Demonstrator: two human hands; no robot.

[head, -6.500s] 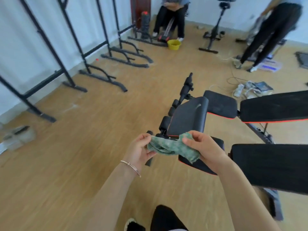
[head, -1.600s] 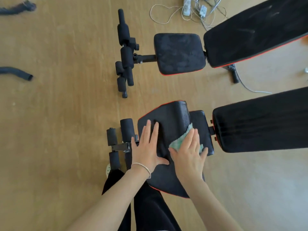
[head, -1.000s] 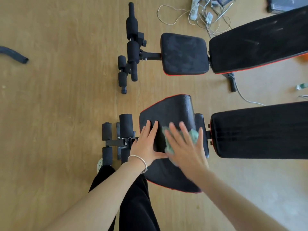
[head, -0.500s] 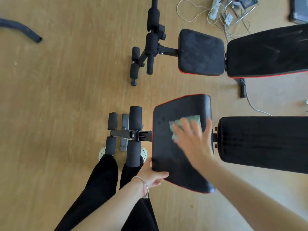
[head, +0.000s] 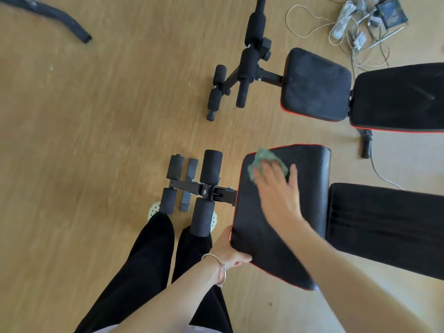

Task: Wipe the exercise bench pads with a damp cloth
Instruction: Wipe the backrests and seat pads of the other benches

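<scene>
Below me lies the near bench's black seat pad point(head: 310, 183) with its red trim. My right hand point(head: 278, 191) presses a green cloth point(head: 263, 159) flat against the pad's far left corner, fingers straight and spread. My left hand point(head: 229, 251) grips the pad's near left corner, its fingers hidden under the edge. The long back pad point(head: 389, 224) of the same bench stretches off to the right.
A second bench stands farther away, with a seat pad point(head: 316, 85) and back pad point(head: 398, 97). Foam leg rollers point(head: 206, 193) stick out left of the near seat, by my legs. Cables and a power strip point(head: 355, 27) lie at the top right. A black frame foot point(head: 60, 18) sits at the top left.
My right hand has slid the cloth from the middle of the seat pad toward its far left corner. My left hand stays on the near left corner.
</scene>
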